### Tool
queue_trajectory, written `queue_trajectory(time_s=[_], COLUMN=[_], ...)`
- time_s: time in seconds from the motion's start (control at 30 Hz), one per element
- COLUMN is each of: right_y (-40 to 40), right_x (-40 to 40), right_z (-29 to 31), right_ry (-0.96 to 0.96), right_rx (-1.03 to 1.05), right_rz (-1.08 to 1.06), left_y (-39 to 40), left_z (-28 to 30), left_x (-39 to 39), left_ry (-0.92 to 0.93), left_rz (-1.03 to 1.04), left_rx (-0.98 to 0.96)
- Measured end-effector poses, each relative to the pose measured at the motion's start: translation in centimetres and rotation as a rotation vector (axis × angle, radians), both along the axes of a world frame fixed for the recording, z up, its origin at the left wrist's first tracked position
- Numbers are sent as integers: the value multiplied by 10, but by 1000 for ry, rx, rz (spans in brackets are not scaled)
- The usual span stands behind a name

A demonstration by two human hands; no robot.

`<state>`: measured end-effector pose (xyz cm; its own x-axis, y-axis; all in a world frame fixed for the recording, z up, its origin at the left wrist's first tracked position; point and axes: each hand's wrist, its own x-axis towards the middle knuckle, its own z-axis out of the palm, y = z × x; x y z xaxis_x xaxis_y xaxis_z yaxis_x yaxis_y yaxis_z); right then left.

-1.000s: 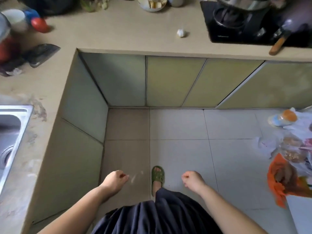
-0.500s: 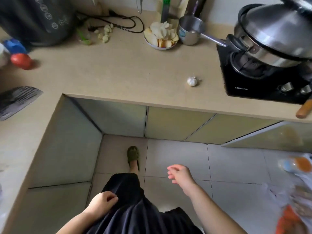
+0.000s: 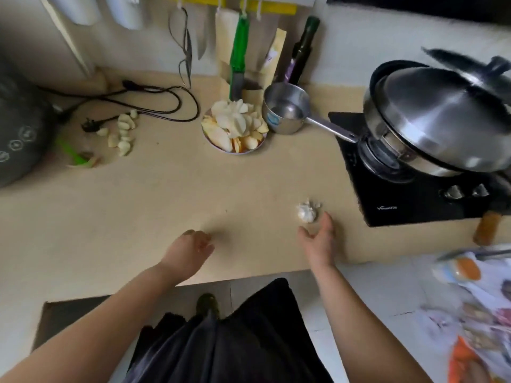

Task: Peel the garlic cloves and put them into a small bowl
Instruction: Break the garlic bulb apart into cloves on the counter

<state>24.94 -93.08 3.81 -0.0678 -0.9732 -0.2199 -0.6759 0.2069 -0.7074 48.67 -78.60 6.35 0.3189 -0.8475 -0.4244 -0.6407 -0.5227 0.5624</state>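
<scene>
Nearby, right hand [image 3: 318,241] fingers spread beside the garlic bulb [image 3: 306,212]; left hand [image 3: 190,247] loosely curled, saucepan [image 3: 286,111] behind.

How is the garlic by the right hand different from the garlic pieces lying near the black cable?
The garlic bulb is one whole head in papery white skin; the loose cloves are many separate pieces, paler yellow. The bulb sits near the counter's front, just ahead of the right hand, which is not yet gripping it; the cloves lie far back on the left. Both rest directly on the counter.
</scene>
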Motion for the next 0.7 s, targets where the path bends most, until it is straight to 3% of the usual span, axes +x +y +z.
queue_trajectory(time_s=[0.2, 0.27, 0.37, 0.43, 0.5, 0.57, 0.7], right_y=[-50, -49, -31, -18, -9, -8, -26], right_x=[21, 28, 44, 55, 64, 67, 57], right_z=[-12, -8, 11, 29, 39, 44, 47], right_ry=[359, 166, -231, -328, -399, -388, -350], right_rx=[46, 71, 131, 154, 203, 236, 236], right_rz=[169, 225, 397, 466, 487, 551, 741], left_y=[-20, -27, -45, -61, -76, -88, -100], left_z=[-12, -4, 14, 22, 27, 28, 24], left_x=[7, -1, -19, -31, -45, -59, -71], left_ry=[27, 164, 643, 993, 1211, 1265, 1229], left_rz=[79, 192, 455, 558, 527, 524, 748], left_rx=[66, 47, 2, -3, -15, -67, -184])
